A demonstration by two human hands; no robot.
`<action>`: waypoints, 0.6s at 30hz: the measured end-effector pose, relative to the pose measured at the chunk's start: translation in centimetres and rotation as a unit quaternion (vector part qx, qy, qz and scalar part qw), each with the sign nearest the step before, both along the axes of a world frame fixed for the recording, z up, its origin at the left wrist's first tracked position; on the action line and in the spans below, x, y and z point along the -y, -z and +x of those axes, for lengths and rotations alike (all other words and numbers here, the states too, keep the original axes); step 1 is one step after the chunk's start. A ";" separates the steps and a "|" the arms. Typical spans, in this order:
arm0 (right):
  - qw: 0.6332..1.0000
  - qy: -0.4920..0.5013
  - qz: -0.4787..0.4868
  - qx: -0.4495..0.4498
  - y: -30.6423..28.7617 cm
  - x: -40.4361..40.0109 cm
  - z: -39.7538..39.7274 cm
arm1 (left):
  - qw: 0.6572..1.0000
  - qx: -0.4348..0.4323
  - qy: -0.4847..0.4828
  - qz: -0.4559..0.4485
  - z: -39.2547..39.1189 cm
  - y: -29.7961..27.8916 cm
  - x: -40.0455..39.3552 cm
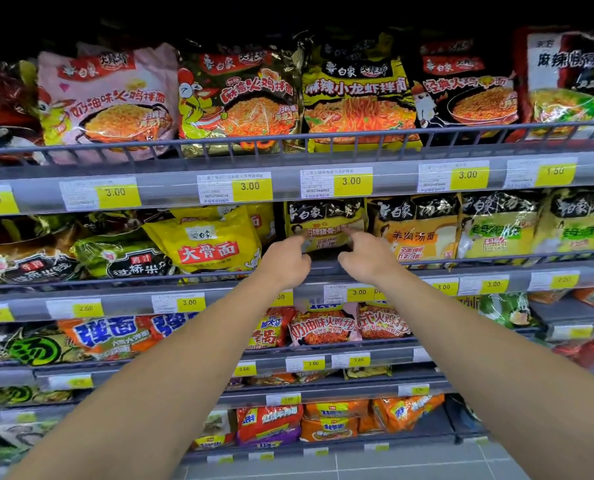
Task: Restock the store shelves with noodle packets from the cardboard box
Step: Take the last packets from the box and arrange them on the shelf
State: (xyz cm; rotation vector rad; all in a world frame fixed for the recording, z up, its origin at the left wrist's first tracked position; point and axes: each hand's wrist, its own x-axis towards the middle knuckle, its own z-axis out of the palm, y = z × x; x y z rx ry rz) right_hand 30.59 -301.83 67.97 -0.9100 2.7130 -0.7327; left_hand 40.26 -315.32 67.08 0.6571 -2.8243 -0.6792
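A: Shelves (171,194) of grey metal, wire rails along their fronts, filled the head view, each tier lined with yellow price tags (352,181).

B: And the hands?

A: Both reached to the second tier. The left hand (285,259) and the right hand (366,259) each stretched a forefinger up to the front of a yellow-and-black plastic noodle packet (325,223), the other fingers curled underneath. The fingertips touched its face; neither hand wrapped round it or pinched it.

B: Where did that packet sit?

A: Upright behind the wire rail, between a bright yellow bag with a red label (209,240) on its left and an orange-and-black packet (415,230) on its right, just beneath a 3.00 tag.

B: Anything above?

A: A pink noodle packet (107,98) and a black-and-yellow crayfish noodle packet (358,98) stood on the top tier. The cardboard box did not show.
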 end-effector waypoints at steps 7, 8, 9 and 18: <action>0.997 0.040 -0.070 -0.006 -0.8 0.4 0.2 | 0.997 -0.069 -0.003 0.045 -0.3 -1.0 0.6; 0.996 0.044 -0.075 -0.011 -0.9 0.5 0.3 | 0.996 -0.074 -0.008 0.051 -0.5 -1.2 0.7; 0.996 0.048 -0.080 -0.015 -1.0 0.5 0.6 | 0.995 -0.080 -0.012 0.057 -0.6 -1.4 0.8; 0.998 0.044 -0.054 -0.009 -1.2 0.8 0.7 | 0.994 -0.065 -0.013 0.087 -1.2 -2.2 1.1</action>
